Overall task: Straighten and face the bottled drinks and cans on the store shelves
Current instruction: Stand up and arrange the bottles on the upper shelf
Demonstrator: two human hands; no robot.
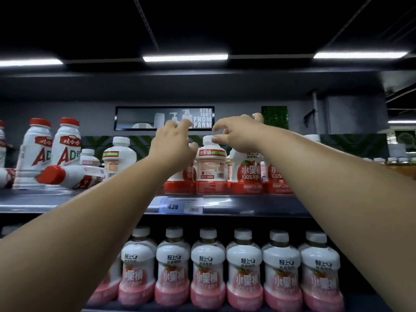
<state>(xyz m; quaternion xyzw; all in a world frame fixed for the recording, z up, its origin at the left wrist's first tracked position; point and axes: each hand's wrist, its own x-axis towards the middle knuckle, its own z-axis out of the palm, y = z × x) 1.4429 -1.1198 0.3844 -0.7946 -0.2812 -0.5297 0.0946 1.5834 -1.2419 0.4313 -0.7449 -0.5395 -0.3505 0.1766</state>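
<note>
Store aisle, dark ceiling, strip lights; wall sign [135, 117] reads "STRAIGHT FROM FARM". Upper shelf [67, 206], front edge: price tag [173, 206] "4.20". Left end: white red-capped bottles [33, 152] marked "AD", one fallen bottle [74, 174] on its side. Mid-shelf, at front edge: juice bottle [211, 167] turned back-label out; neighbours [246, 172] read "100%". Left hand [173, 143] half-curled by its shoulder, contact unclear. Right hand [238, 134] spread above its cap, gripping nothing. Below: row of pink bottles [208, 266], contents pink, labels forward.

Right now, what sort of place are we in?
Most likely a shop's drinks aisle: a row of matching bottles faced forward, more drinks on the shelf above, and a price tag on its front edge.
</note>
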